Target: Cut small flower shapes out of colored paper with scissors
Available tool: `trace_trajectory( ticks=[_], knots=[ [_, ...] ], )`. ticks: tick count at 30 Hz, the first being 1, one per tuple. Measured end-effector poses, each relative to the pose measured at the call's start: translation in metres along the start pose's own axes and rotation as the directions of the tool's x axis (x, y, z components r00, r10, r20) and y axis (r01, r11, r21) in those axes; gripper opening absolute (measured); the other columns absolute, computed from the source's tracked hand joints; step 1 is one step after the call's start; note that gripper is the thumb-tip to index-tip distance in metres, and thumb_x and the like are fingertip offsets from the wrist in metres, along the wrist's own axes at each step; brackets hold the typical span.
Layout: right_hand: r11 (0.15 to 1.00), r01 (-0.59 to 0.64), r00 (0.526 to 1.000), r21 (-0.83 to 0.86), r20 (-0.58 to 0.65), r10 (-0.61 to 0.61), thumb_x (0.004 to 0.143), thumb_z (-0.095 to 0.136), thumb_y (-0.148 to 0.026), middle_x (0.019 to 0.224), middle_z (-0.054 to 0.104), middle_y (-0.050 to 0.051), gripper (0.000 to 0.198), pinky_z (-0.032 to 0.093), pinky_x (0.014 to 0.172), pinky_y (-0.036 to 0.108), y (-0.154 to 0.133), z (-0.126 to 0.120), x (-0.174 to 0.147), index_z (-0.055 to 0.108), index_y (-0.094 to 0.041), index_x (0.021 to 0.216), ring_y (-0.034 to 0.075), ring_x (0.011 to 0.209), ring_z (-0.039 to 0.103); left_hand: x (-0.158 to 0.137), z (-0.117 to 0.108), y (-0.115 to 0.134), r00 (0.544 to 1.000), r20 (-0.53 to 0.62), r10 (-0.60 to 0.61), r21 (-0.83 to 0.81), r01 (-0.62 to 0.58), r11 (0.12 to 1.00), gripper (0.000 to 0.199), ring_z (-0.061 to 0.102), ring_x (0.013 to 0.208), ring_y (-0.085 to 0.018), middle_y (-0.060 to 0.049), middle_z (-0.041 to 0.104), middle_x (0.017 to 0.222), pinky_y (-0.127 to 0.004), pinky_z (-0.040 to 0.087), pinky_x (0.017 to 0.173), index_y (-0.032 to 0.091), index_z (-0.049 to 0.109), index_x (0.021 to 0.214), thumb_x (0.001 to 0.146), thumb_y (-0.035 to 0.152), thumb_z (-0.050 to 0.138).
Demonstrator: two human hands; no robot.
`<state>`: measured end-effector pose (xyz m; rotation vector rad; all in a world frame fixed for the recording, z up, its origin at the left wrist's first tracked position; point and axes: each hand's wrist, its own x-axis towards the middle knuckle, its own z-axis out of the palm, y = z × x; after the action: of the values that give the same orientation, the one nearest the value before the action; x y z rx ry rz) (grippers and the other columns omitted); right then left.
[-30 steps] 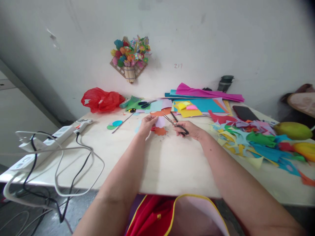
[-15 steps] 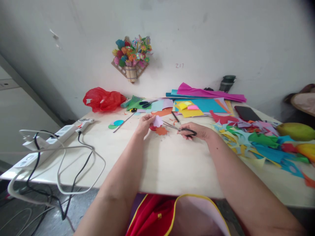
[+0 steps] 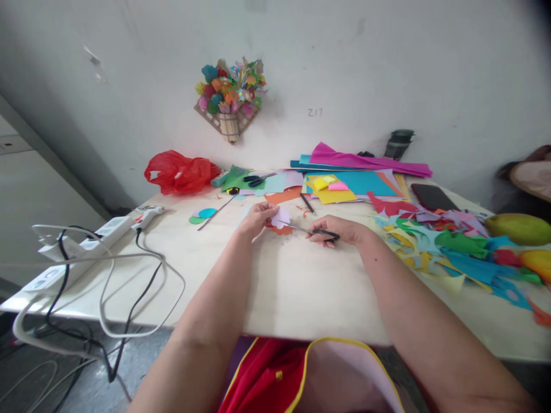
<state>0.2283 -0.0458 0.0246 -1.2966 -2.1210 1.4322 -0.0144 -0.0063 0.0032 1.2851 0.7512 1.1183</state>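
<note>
A pale wall (image 3: 365, 69) backs the white counter (image 3: 293, 292) where I work, both forearms stretched across it. A broad drift of paper scraps (image 3: 460, 252) in yellow, green, blue and red covers the counter to my right, while a white power strip (image 3: 95, 242) trailing cables lies towards the left edge. Along the rear, a magenta sheet (image 3: 365, 161) rests on blue ones, with a crumpled red plastic bag (image 3: 183, 174) well apart to its left. Above them, a colourful paper flower arrangement (image 3: 230, 94) in a slatted holder hangs on the wall. At centre, my right grip (image 3: 340, 227) curls round the handles of black-handled scissors (image 3: 333, 235), their blades pointing left. My left grip (image 3: 258, 219) pinches a lilac paper piece (image 3: 282, 215) by its left side, over the middle of the counter; the blades reach its lower part, though I cannot tell whether the paper lies between them. Below it, partly hidden, shows an orange paper piece (image 3: 282, 231). A dark pen (image 3: 307, 204) lies just beyond the scissors, with small orange clippings near it.
</note>
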Motion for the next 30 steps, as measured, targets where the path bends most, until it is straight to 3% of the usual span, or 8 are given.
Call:
trace_trajectory(
  ticks=[30],
  knots=[
    [0.998, 0.017, 1.0, 0.055, 0.013, -0.018, 0.064, 0.075, -0.044, 0.052, 0.055, -0.003, 0.04, 0.028, 0.038, 0.017, 0.0031, 0.0026, 0.0061, 0.066, -0.011, 0.085, 0.004, 0.038, 0.043, 0.0019, -0.0005, -0.0033, 1.0, -0.005, -0.029, 0.032, 0.029, 0.999, 0.039, 0.055, 0.043, -0.011, 0.0, 0.06, 0.054, -0.02, 0.036, 0.04, 0.014, 0.053, 0.069, 0.06, 0.041, 0.078]
  ],
)
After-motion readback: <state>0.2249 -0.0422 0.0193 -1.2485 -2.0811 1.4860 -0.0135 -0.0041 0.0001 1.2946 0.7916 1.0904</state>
